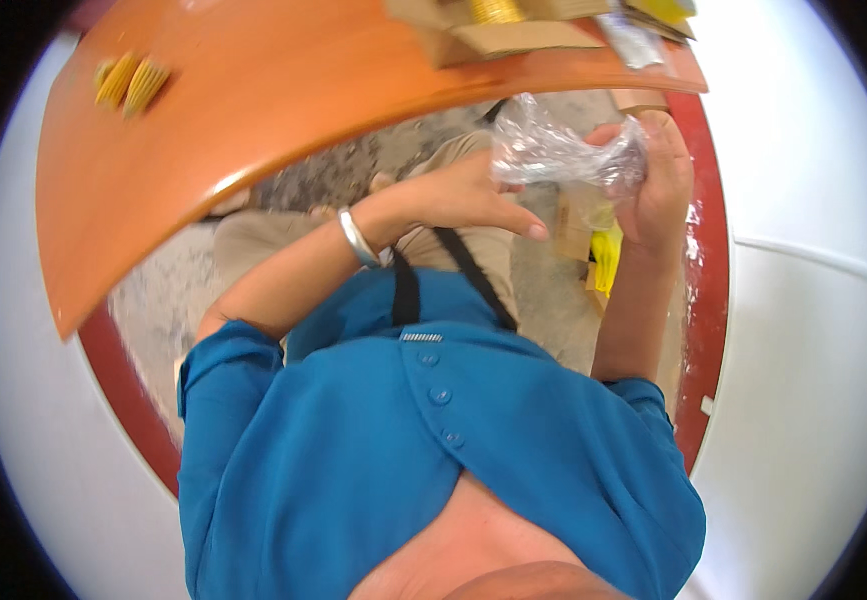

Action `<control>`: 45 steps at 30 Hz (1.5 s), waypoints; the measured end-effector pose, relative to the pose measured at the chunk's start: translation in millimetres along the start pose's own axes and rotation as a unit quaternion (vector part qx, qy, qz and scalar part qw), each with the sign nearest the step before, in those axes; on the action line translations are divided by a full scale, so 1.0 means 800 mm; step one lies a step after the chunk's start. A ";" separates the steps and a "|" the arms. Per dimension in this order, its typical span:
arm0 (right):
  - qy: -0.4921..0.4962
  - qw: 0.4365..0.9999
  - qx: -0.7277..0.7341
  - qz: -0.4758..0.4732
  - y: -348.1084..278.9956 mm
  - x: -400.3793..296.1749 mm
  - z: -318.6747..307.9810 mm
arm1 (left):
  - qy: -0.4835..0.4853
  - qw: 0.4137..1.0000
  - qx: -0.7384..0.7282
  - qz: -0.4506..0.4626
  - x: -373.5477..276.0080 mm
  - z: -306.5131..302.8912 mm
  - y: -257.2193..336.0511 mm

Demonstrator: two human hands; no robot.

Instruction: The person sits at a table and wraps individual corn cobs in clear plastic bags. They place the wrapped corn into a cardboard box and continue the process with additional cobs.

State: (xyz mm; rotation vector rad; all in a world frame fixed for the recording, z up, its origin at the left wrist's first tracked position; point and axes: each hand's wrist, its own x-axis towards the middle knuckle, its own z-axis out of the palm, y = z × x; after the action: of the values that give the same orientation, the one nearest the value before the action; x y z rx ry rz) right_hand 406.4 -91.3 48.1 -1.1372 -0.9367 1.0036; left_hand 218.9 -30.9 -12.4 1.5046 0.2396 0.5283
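Crumpled clear plastic wrap or a bag [568,154] stretches between my two hands, just off the table's near edge. My right hand [658,176] is closed around its right end. At its left end, my left hand [471,191] has the thumb stretched out apart, while the plastic hides most of its fingers. Whether those fingers grip it does not show. A silver bangle circles the left wrist. Yellow ribbed bundles [133,81] lie on the orange tabletop [268,90] at the left. An open cardboard box [471,46] with a yellow ribbed item [497,10] in it stands near the edge.
More clear plastic [634,43] lies at the table's right corner, beside another piece of cardboard [662,22]. Below the table, a cardboard box [574,229] and something bright yellow [607,259] are on the floor at my right. A white wall [808,315] bounds the right side.
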 end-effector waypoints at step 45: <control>-0.197 0.959 0.080 0.185 0.154 -0.047 0.217 | 0.640 0.765 -0.044 -0.059 -0.284 -0.039 0.006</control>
State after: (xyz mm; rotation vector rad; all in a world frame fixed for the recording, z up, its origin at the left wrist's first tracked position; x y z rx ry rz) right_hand 213.3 -65.5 -45.9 -1.0123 -0.9489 1.6269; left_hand 7.0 -110.5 -48.1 0.7890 1.3376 1.3903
